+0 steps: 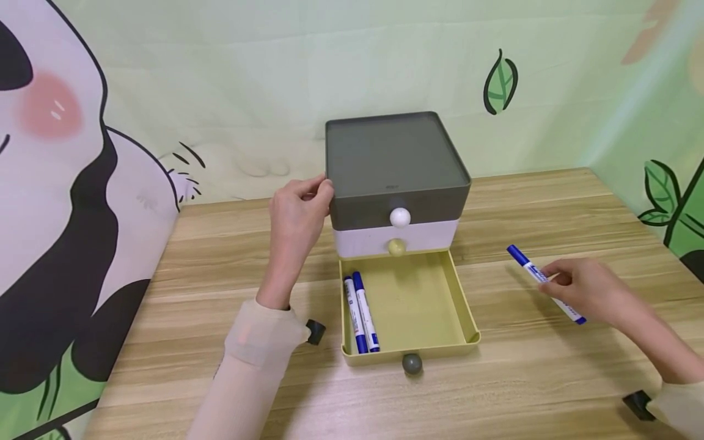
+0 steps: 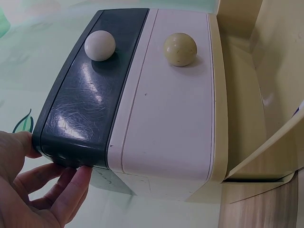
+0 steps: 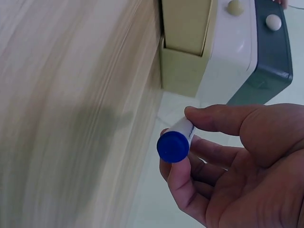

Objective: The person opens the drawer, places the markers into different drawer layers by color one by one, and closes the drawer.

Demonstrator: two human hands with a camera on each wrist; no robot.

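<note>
A desktop drawer box (image 1: 396, 156) has a dark grey top tier, a white middle tier and a yellow bottom drawer (image 1: 418, 305) pulled out. My left hand (image 1: 299, 211) holds the left front corner of the dark tier. In the left wrist view, that thumb (image 2: 28, 145) lies on the top edge and the fingers bend against the side. To the right of the box, my right hand (image 1: 588, 287) pinches a blue-capped white marker (image 1: 566, 310) above the table. Two similar markers (image 1: 364, 308) lie side by side along the open drawer's left wall.
A white knob (image 1: 400, 217), a yellow knob (image 1: 396, 247) and a dark grey knob (image 1: 412, 364) mark the drawer fronts. The box stands on a wood-grain table (image 1: 522, 385). Behind it hangs a green backdrop (image 1: 247, 79) with a panda and leaves.
</note>
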